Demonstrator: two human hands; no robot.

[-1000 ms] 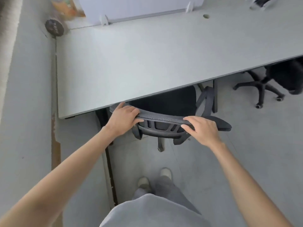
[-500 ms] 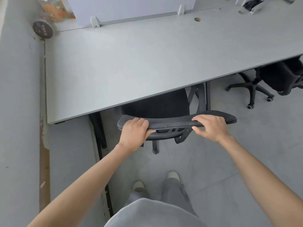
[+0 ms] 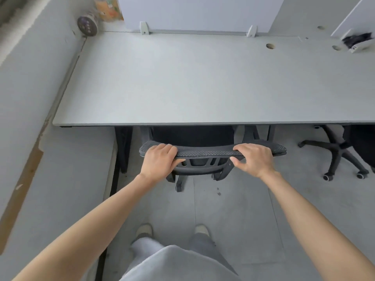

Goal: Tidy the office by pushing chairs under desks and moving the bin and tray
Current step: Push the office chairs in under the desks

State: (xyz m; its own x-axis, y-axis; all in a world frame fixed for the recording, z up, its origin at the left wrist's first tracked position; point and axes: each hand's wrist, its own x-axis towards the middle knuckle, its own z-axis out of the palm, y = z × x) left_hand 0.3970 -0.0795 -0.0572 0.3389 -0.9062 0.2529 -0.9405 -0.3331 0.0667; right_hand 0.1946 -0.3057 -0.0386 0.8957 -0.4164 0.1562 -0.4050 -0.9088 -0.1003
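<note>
Left hand (image 3: 160, 161) and right hand (image 3: 251, 159) grip the chair (image 3: 205, 152) backrest's top edge.

A pale blue divider panel (image 3: 200, 13) stands along the far edge of the scene. Just left of the panel sits a clear jar with orange contents (image 3: 107, 8), and left of that jar lies a round dark tin (image 3: 87, 25) against the grey wall (image 3: 24, 82). Right of the panel rests a white box holding something black (image 3: 357, 40).
</note>
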